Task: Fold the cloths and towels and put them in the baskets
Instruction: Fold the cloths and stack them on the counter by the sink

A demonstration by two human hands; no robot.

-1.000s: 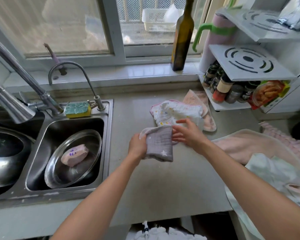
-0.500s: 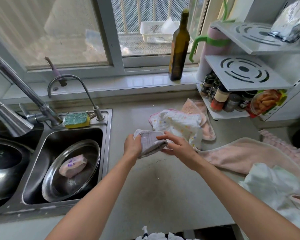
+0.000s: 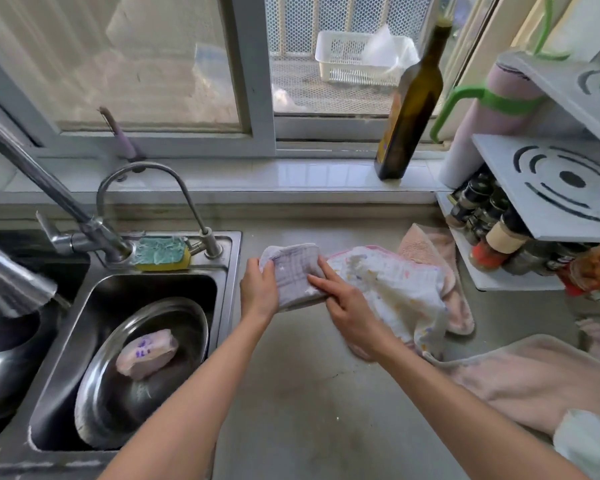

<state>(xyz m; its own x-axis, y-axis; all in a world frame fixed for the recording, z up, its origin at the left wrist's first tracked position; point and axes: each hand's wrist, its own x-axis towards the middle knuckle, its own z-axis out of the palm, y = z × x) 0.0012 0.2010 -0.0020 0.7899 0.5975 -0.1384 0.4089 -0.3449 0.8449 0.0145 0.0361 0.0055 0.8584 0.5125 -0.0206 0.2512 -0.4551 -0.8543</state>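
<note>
The left hand grips the left edge of the small grey folded muslin cloth, and the right hand presses it with flat, extended fingers. A second ago the cloth hung in the air; it now lies on the pale grey stone surface, touching the white printed cloth. Folding appears nearly complete; no basket within reach is visible.

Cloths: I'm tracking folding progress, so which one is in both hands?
The grey cloth, between the left hand and right hand; the printed white cloth beside it lies loose.
</note>
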